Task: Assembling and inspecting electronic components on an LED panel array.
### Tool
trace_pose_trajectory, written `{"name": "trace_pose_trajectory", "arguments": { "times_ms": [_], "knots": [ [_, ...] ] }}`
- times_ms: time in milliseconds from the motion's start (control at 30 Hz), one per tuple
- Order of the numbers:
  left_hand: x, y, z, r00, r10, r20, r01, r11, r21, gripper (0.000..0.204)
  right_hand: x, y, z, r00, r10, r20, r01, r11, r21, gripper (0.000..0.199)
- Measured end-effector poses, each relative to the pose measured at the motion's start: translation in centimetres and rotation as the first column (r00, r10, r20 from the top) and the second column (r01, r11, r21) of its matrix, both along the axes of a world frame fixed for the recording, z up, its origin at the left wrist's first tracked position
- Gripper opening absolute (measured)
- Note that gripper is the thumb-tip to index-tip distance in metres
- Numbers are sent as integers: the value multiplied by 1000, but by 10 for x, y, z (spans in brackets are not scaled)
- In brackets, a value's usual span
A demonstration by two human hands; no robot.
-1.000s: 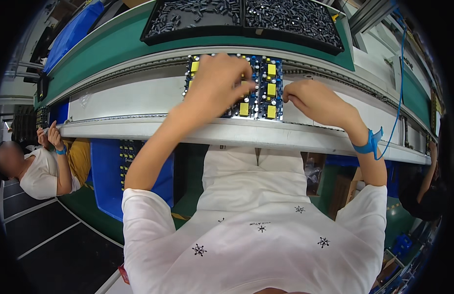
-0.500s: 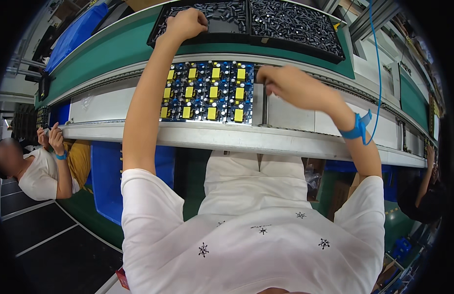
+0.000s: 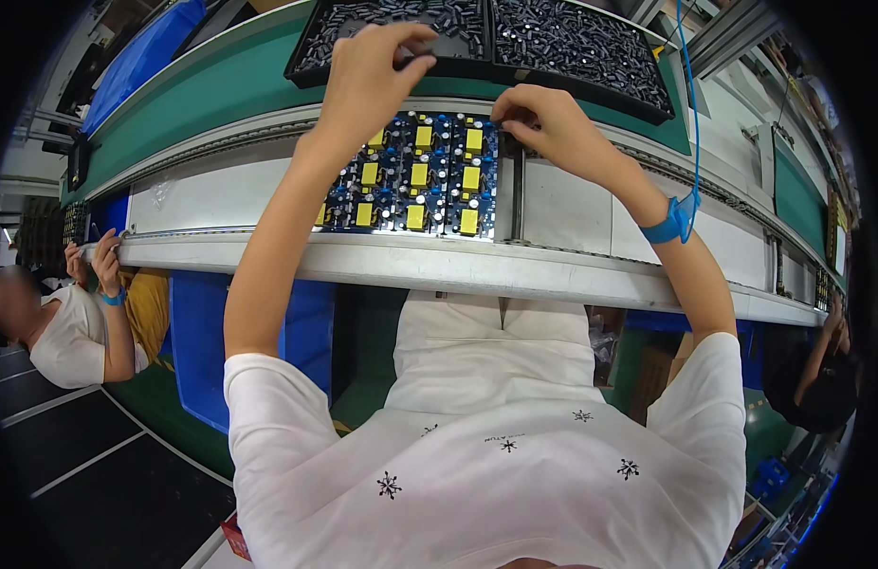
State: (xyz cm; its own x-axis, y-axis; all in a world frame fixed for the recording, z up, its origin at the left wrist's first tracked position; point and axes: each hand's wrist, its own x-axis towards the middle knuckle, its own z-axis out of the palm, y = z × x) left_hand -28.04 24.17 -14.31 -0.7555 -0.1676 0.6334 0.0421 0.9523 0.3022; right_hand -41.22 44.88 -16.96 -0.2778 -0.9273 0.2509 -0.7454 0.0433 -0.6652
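My left hand (image 3: 377, 71) hovers over the front edge of the left black tray (image 3: 311, 74), which holds loose dark cylindrical capacitors (image 3: 448, 14). Its fingers curl toward the thumb; whatever they hold is too small or hidden to make out. My right hand (image 3: 548, 119) is at the far right corner of a panel of blue circuit boards (image 3: 420, 199), fingers bent in a pinch, their contents hidden. Yellow block-shaped components (image 3: 419, 176) stand in rows on the boards. A blue wrist strap (image 3: 668, 223) with a cord circles my right wrist.
A second black tray (image 3: 576, 57) heaped with capacitors adjoins the first on the green bench top (image 3: 221, 90). The boards lie between the conveyor's rails (image 3: 382, 256). A blue bin (image 3: 197, 351) sits below. Co-workers (image 3: 83, 332) are at the far left and right.
My left hand has come right and nearer, from inside the left tray to its front edge. My right hand has moved slightly up and left to the boards' far corner.
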Motion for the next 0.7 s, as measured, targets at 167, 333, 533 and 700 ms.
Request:
{"name": "trace_pose_trajectory", "arguments": {
  "times_ms": [167, 333, 533, 700],
  "knots": [
    [32, 26, 10, 991, -99, 85, 77, 971, 228, 14, -1, -1, -2, 999, 4, -37, -4, 1000, 4, 11],
    [38, 30, -1, 986, -138, 90, 123, 981, 152, 13, 4, -4, -3, 999, -50, 17, 49, 998, 40, 14],
    [39, 37, -5, 967, -181, 177, 142, 967, 211, 14, 5, -6, -4, 999, -44, -4, 44, 999, 25, 16],
    [36, 40, -4, 956, -180, 233, 114, 956, 269, 15, 10, -8, -6, 989, -37, -145, 32, 999, -37, 18]
  ]
}}
